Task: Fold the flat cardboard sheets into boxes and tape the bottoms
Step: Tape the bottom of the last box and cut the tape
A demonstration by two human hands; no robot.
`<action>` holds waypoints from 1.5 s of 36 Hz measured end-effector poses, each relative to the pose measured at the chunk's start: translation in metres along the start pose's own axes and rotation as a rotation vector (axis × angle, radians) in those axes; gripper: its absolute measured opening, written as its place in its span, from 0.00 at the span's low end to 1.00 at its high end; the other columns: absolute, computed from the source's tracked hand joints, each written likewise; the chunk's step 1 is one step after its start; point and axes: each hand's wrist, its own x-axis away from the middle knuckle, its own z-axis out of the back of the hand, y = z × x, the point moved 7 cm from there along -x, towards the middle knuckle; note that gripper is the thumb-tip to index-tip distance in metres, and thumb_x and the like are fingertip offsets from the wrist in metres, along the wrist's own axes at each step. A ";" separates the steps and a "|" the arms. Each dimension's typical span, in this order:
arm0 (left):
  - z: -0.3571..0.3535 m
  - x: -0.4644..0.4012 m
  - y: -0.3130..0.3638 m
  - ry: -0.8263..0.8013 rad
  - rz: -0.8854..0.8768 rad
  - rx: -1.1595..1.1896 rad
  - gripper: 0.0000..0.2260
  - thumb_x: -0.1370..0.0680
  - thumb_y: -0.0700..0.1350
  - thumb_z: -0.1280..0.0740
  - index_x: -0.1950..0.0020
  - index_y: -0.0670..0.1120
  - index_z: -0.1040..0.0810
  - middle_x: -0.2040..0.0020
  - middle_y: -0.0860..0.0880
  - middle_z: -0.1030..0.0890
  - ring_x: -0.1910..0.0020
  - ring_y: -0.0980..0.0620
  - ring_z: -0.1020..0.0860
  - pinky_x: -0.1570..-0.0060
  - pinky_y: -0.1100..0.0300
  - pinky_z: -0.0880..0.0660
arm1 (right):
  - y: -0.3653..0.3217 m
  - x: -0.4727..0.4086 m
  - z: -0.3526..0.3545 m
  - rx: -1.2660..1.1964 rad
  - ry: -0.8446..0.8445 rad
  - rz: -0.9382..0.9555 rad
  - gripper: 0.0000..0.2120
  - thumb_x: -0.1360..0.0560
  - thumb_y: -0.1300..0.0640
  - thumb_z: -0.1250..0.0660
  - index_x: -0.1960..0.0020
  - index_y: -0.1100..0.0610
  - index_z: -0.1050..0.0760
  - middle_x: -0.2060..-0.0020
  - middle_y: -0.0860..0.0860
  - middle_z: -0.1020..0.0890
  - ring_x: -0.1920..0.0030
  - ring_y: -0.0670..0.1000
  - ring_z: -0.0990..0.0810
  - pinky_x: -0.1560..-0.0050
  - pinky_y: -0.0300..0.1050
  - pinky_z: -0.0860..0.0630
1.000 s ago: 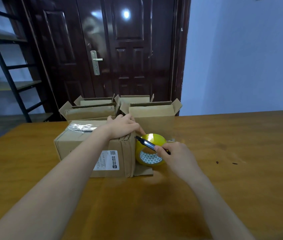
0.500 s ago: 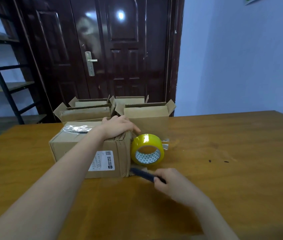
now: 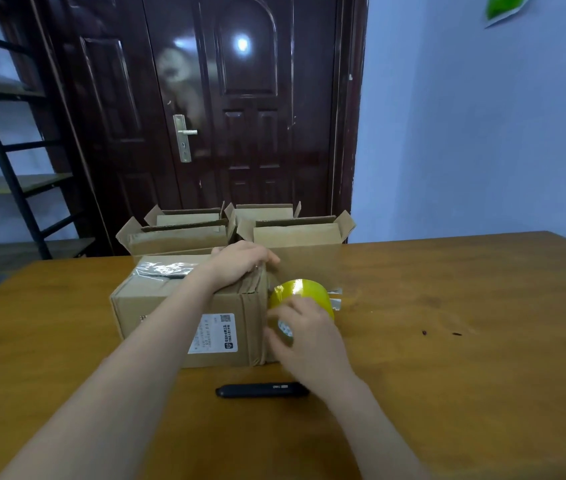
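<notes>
A folded cardboard box (image 3: 156,306) with a white label lies on the wooden table (image 3: 465,393), shiny tape across its top. My left hand (image 3: 240,261) rests on the box's top right end and presses it down. A yellow tape roll (image 3: 304,291) stands on edge against the box's right side, a strip of tape running from it toward the box. My right hand (image 3: 309,337) is at the roll's front face with spread fingers, blurred, and covers its lower half. A black utility knife (image 3: 260,389) lies loose on the table in front of the box.
Several open-topped boxes (image 3: 177,237) (image 3: 302,233) stand behind the taped one at the table's far edge. A dark door (image 3: 240,116) and a black metal shelf (image 3: 14,181) lie beyond. Two small dark specks (image 3: 441,333) sit on the table to the right.
My right hand held the knife at the tape, drew it down to the table, set it there and has now moved up to the roll. My left hand stayed on the box.
</notes>
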 end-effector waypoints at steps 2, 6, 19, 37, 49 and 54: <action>0.002 0.000 0.000 0.019 -0.002 0.015 0.18 0.22 0.52 0.48 0.48 0.58 0.18 0.44 0.60 0.24 0.41 0.58 0.32 0.36 0.52 0.46 | 0.007 -0.019 0.000 0.069 0.036 -0.076 0.18 0.26 0.50 0.35 0.38 0.53 0.26 0.44 0.48 0.26 0.42 0.49 0.29 0.41 0.45 0.31; 0.006 0.002 0.000 0.053 0.007 0.108 0.15 0.21 0.46 0.44 0.48 0.56 0.18 0.50 0.64 0.23 0.42 0.58 0.31 0.30 0.50 0.45 | 0.028 -0.045 -0.019 0.146 -0.124 -0.252 0.28 0.24 0.50 0.38 0.26 0.55 0.41 0.30 0.50 0.36 0.28 0.50 0.42 0.25 0.54 0.51; -0.002 -0.005 -0.003 -0.046 -0.026 -0.179 0.10 0.24 0.53 0.36 0.44 0.65 0.24 0.38 0.58 0.25 0.34 0.53 0.33 0.33 0.47 0.48 | 0.046 -0.057 -0.035 0.326 -0.069 -0.305 0.17 0.19 0.49 0.47 0.34 0.49 0.28 0.40 0.48 0.22 0.37 0.53 0.29 0.34 0.51 0.37; -0.008 0.000 0.007 -0.097 -0.149 -0.252 0.13 0.23 0.56 0.36 0.65 0.54 0.19 0.43 0.60 0.28 0.39 0.56 0.34 0.33 0.48 0.52 | 0.125 -0.024 0.020 -0.426 0.191 -0.735 0.17 0.18 0.55 0.47 0.41 0.61 0.22 0.45 0.60 0.20 0.49 0.56 0.22 0.61 0.41 0.31; -0.008 -0.003 0.009 -0.100 -0.113 -0.251 0.08 0.28 0.48 0.33 0.67 0.57 0.20 0.45 0.61 0.28 0.39 0.54 0.32 0.31 0.43 0.52 | 0.111 -0.004 -0.007 -0.218 0.261 -0.421 0.08 0.23 0.48 0.45 0.55 0.49 0.29 0.55 0.46 0.29 0.48 0.46 0.35 0.48 0.43 0.36; -0.006 -0.003 0.010 -0.069 -0.099 -0.269 0.05 0.29 0.49 0.33 0.60 0.53 0.16 0.46 0.61 0.27 0.41 0.54 0.30 0.34 0.45 0.46 | 0.098 0.016 -0.014 -0.176 0.172 -0.396 0.08 0.28 0.65 0.35 0.60 0.52 0.27 0.60 0.45 0.28 0.52 0.48 0.32 0.48 0.44 0.34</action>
